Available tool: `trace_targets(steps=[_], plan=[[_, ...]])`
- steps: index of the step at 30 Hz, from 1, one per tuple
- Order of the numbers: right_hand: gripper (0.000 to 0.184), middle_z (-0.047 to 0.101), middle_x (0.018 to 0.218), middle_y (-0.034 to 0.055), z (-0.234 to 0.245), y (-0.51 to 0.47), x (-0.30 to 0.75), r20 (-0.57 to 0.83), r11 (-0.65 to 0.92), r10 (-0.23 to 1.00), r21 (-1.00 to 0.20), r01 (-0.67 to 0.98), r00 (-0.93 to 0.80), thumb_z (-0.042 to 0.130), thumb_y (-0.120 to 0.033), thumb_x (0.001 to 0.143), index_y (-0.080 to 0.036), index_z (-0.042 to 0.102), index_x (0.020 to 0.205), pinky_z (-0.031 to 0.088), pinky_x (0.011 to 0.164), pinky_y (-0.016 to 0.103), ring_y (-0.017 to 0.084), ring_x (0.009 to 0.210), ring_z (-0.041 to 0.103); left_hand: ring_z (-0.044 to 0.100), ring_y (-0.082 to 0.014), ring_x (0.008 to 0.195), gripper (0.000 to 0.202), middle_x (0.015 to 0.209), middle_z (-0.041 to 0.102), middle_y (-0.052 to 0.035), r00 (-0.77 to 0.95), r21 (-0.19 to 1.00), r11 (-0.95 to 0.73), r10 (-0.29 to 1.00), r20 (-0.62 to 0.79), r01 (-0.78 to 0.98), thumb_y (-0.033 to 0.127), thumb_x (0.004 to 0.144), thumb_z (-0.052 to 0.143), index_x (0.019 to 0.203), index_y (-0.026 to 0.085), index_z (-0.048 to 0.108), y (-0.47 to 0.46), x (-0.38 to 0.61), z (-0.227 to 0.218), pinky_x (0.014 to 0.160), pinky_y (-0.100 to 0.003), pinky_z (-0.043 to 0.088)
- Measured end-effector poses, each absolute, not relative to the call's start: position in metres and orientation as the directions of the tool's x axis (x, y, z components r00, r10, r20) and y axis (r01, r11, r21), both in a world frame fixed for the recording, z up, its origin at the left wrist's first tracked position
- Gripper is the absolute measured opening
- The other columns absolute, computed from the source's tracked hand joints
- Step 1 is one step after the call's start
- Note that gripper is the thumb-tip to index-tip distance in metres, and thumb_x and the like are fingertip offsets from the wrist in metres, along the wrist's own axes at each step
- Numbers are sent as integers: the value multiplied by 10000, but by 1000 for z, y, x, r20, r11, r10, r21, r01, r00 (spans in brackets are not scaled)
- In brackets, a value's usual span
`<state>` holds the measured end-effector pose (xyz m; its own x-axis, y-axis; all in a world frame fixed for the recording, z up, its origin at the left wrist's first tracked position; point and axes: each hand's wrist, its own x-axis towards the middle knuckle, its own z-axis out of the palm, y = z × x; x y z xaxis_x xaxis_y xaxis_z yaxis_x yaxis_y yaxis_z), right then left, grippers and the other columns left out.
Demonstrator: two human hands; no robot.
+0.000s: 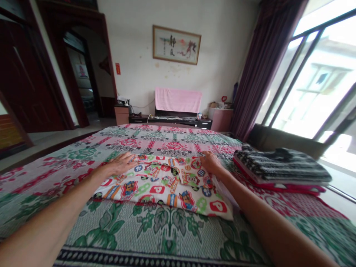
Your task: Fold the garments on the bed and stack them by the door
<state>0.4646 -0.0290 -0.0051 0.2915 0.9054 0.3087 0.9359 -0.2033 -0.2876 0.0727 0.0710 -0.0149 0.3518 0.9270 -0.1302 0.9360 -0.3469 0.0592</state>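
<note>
A small white garment with a colourful cartoon print [164, 185] lies folded flat on the bed in front of me. My left hand [122, 163] rests palm down on its far left corner, fingers stretched out. My right hand [210, 161] lies on the far right edge of the garment, fingers curled slightly onto the cloth; whether it pinches the fabric is unclear.
The bed is covered by a woven mat with green, red and pink flowers [155, 230]. A stack of folded clothes, striped one on top [280, 167], sits at the right. Beyond the bed stand a low cabinet with a pink towel [178, 100], a doorway left, a window right.
</note>
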Motion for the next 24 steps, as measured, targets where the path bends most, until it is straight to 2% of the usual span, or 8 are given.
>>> trace_targets(steps=[2, 6, 12, 15, 19, 22, 24], plan=[[365, 674, 1093, 176, -15, -22, 480, 293, -210, 909, -291, 933, 296, 439, -328, 876, -128, 688, 1053, 448, 845, 341, 275, 1006, 621, 131, -281, 1451, 799, 1592, 86, -117, 350, 50, -346, 927, -138, 937, 623, 863, 193, 1506, 148, 213, 67, 75, -11, 1141, -468, 172], [336, 722, 971, 77, -23, -14, 491, 253, -128, 944, -307, 943, 210, 466, -373, 853, -188, 742, 900, 443, 741, 258, 210, 886, 634, 113, -270, 1454, 793, 1594, 69, -110, 348, 47, -345, 925, -152, 937, 643, 864, 200, 1509, 182, 193, 69, 73, -12, 1142, -467, 163], [345, 716, 771, 62, -15, -20, 490, 258, -228, 906, -370, 901, 335, 478, -369, 831, -162, 754, 836, 425, 645, 238, 190, 750, 642, 99, -278, 1454, 799, 1593, 63, -122, 341, 39, -339, 926, -161, 940, 636, 873, 192, 1510, 152, 180, 77, 70, -18, 1147, -465, 134], [311, 723, 825, 51, -18, -21, 494, 261, -226, 905, -370, 901, 335, 523, -380, 797, -176, 751, 853, 445, 690, 242, 194, 800, 652, 100, -278, 1454, 813, 1595, 60, -112, 325, 33, -324, 931, -165, 946, 655, 863, 186, 1511, 164, 176, 77, 71, -18, 1144, -464, 141], [348, 723, 971, 61, -22, -19, 501, 312, -196, 882, -440, 876, 354, 586, -340, 741, -184, 710, 1025, 477, 788, 283, 212, 895, 655, 113, -271, 1452, 813, 1595, 68, -118, 338, 24, -339, 926, -167, 940, 657, 861, 183, 1509, 167, 176, 76, 71, -17, 1145, -441, 135], [366, 707, 1060, 79, -18, -20, 502, 406, -160, 818, -520, 839, 407, 547, -273, 758, -183, 684, 1086, 480, 855, 312, 214, 958, 649, 148, -270, 1444, 820, 1591, 91, -129, 351, 33, -350, 923, -156, 936, 660, 858, 195, 1506, 157, 188, 77, 70, -18, 1145, -413, 141], [338, 711, 1047, 72, -15, -23, 499, 467, -84, 802, -528, 845, 372, 498, -239, 783, -193, 694, 1055, 474, 882, 321, 207, 959, 649, 172, -275, 1437, 807, 1587, 111, -138, 362, 48, -358, 922, -139, 932, 648, 866, 209, 1498, 147, 214, 78, 69, -18, 1139, -418, 161]])
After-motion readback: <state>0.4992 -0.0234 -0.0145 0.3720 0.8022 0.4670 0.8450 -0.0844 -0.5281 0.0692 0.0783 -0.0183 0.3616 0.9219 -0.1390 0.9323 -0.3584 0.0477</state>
